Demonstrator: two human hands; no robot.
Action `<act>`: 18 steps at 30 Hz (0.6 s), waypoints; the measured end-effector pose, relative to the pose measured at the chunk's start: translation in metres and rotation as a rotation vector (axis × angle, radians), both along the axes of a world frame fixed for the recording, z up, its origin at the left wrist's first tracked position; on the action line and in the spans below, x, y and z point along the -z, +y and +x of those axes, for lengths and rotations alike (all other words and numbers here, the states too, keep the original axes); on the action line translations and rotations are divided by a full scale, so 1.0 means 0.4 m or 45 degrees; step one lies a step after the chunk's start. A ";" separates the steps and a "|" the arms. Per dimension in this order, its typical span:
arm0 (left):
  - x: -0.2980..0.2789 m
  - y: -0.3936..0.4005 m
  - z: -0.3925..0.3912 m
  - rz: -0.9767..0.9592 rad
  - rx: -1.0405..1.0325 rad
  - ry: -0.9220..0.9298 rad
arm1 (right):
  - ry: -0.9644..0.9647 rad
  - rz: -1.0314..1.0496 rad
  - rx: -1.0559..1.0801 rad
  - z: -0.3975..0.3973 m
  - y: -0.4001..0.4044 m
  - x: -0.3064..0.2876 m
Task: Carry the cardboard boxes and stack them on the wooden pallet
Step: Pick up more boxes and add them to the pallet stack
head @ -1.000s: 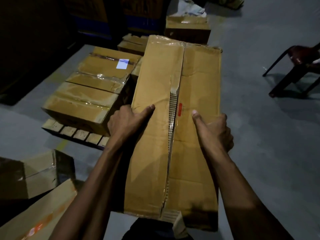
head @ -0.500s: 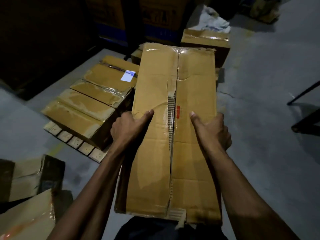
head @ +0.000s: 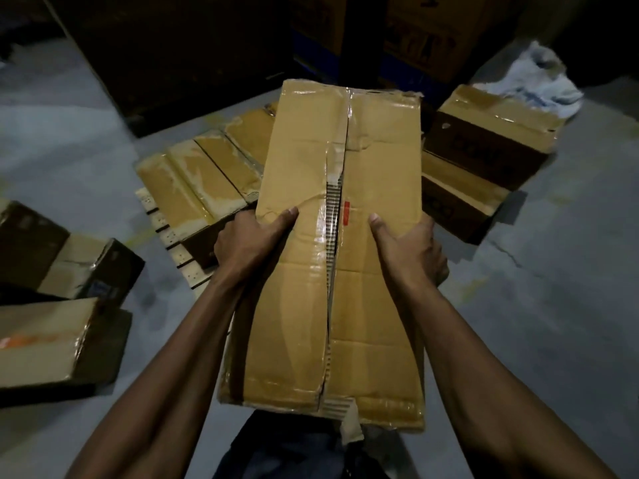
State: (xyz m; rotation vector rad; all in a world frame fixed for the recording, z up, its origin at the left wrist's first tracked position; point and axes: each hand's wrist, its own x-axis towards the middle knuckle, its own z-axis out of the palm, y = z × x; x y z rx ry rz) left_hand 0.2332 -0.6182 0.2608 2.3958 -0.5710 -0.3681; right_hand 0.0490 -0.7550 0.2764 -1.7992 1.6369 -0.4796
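Note:
I hold a long, worn cardboard box lengthwise in front of me, its taped top seam split down the middle. My left hand grips its left edge, thumb on top. My right hand grips the right edge the same way. Beyond and left of the box lies the wooden pallet, its slat ends showing. A row of taped boxes lies on it. The held box hides the pallet's right part.
Two boxes stand stacked to the right of the held box, a pale cloth behind them. More boxes lie on the grey floor at my left. Dark large cartons and shelving line the back.
The view has swung left and closer to the pallet. The stacked boxes now show at the right; the chair has left the frame. Both hands keep the same grip.

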 end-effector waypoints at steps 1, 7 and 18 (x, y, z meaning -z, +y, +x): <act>0.001 -0.015 0.004 0.015 -0.024 0.012 | -0.016 0.022 -0.029 0.010 -0.023 0.001; 0.050 -0.116 0.082 0.105 -0.139 0.031 | 0.007 0.093 -0.146 0.114 -0.154 0.037; 0.142 -0.299 0.247 0.127 -0.334 0.220 | 0.137 0.160 -0.378 0.357 -0.389 0.154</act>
